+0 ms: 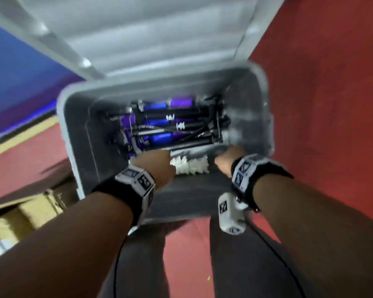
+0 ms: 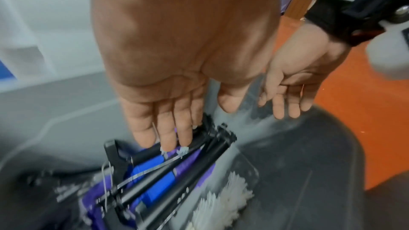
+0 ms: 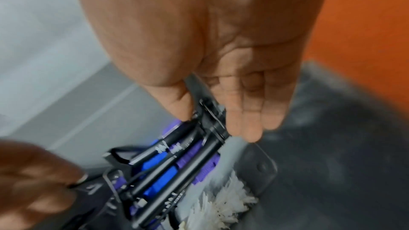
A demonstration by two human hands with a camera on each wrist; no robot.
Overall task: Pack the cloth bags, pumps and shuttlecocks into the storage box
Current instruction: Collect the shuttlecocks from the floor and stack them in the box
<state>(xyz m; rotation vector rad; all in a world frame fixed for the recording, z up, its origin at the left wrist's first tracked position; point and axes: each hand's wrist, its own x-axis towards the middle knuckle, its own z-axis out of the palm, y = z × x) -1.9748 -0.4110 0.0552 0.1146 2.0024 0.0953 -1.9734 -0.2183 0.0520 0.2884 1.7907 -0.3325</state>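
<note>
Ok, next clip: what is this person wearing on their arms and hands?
Both forearms are bare, with no sleeves or gloves. Each wrist carries a black strap with a white block printed with black square tag markings: left wrist, right wrist. A white camera unit, also tagged, hangs under the right wrist, and thin black cables trail from both. The left hand and right hand are bare.

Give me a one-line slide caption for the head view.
Both hands, left hand and right hand, reach into the open grey storage box above black pumps and white shuttlecocks.

Head view looking steeply down into storage box point(image 1: 73, 134); 2 wrist views close above, sharing pumps point(image 2: 168, 177).
</note>
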